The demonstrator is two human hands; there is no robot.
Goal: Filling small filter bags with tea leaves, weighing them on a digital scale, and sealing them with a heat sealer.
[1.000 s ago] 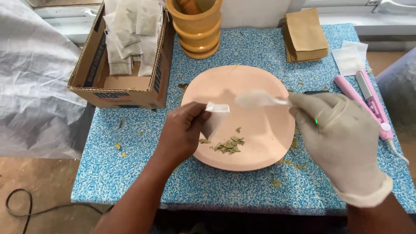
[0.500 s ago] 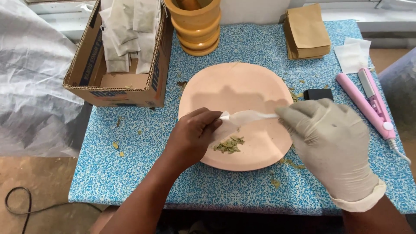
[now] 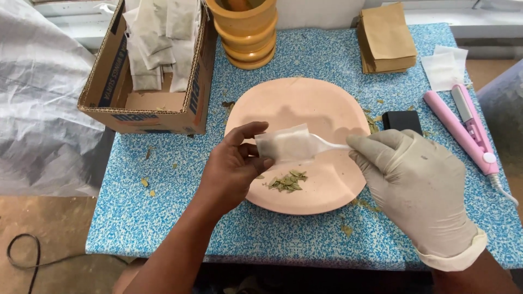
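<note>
Your left hand [image 3: 231, 166] pinches a small white tea bag [image 3: 283, 144] between thumb and fingers, just above the big peach plate [image 3: 305, 103]. Your right hand [image 3: 417, 182], in a pale glove, is closed on a white plastic spoon [image 3: 329, 145]. The spoon's front end goes into the bag. A little pile of dried leaves [image 3: 287, 182] lies on the near part of the plate, under the bag. A cardboard box [image 3: 147, 103] with more white bags sits far left. A pink sealer [image 3: 463, 128] lies to the right.
</note>
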